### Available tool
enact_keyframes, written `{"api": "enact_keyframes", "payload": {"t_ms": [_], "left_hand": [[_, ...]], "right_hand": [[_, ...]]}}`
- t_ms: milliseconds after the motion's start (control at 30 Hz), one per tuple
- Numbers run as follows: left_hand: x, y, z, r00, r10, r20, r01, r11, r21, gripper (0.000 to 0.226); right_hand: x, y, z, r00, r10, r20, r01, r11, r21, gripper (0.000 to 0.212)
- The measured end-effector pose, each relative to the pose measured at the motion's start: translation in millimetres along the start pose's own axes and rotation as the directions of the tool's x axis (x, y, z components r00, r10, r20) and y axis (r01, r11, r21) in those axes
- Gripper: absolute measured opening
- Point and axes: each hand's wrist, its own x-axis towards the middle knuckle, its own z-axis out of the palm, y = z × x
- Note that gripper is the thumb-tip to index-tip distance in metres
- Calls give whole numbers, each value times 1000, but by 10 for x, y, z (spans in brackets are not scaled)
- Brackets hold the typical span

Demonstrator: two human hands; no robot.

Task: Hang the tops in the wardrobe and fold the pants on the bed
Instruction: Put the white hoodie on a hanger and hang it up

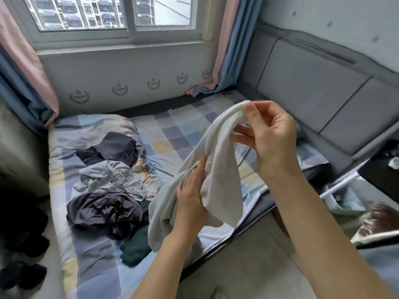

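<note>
Head view. Two bare forearms are reaching up from the lower edge of the frame, holding a white garment (218, 160) in mid-air at centre frame, above the near edge of the bed (172, 134).

The left hand (191, 197), lower centre, is gripping a bunched fold of the white cloth: its fingers are curling into the fabric, close together, thumb side against the cloth. The right hand (272, 134), right of centre and higher, is pinching the top edge of the garment between thumb and fingertips; the other fingers are curling loosely and slightly spread. The cloth is hanging between the two hands and draping down past the left wrist.

Left of the hands, a pile is lying on the checked sheet: a dark teal garment (135, 244) nearest, just touching a crumpled dark grey garment (105, 212); above that a light grey garment (112, 178) with an elastic waistband showing; farthest, a black garment (116, 147). Which are tops and which are pants cannot be told apart for most.

At the right, a grey padded headboard (313, 87) is running along the bed. At the top, a window (103, 16) is sitting between pink-and-blue curtains (226, 50).
</note>
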Motion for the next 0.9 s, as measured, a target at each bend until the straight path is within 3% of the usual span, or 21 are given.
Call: {"api": "enact_keyframes", "payload": {"t_ms": [33,67,167,300,500,633,767,833,900], "left_hand": [[6,41,17,999,-44,-21,41,989,-142,60],[31,113,-11,998,-29,-48,21,987,-160,48],[210,376,-165,988,130,-80,-132,991,-18,40],[639,977,-89,946,325,3,-316,919,235,33],[920,1894,656,914,390,112,-406,872,272,28],[1034,2340,1216,928,346,140,-367,913,179,21],[1068,2724,1830,978,160,131,-159,987,-24,18],[1057,2856,2098,984,88,155,-85,996,-21,18],[1047,2944,2457,977,62,202,-63,998,-6,18]], "right_hand": [[30,-37,-126,999,-22,-42,20,999,-34,10],[74,-69,-267,995,-46,-83,39,995,-87,11],[279,-60,-808,975,-74,-210,21,969,-245,15],[580,175,-1465,961,50,-272,-129,952,-279,23],[881,132,-2304,913,187,-363,-236,967,-96,17],[995,-180,-2878,911,121,-395,-126,992,14,14],[936,-397,-3476,962,45,-270,-23,996,83,8],[838,-416,-3630,984,62,-164,-65,998,-12,7],[670,-468,-3751,995,64,-76,-84,951,-298,19]]}}
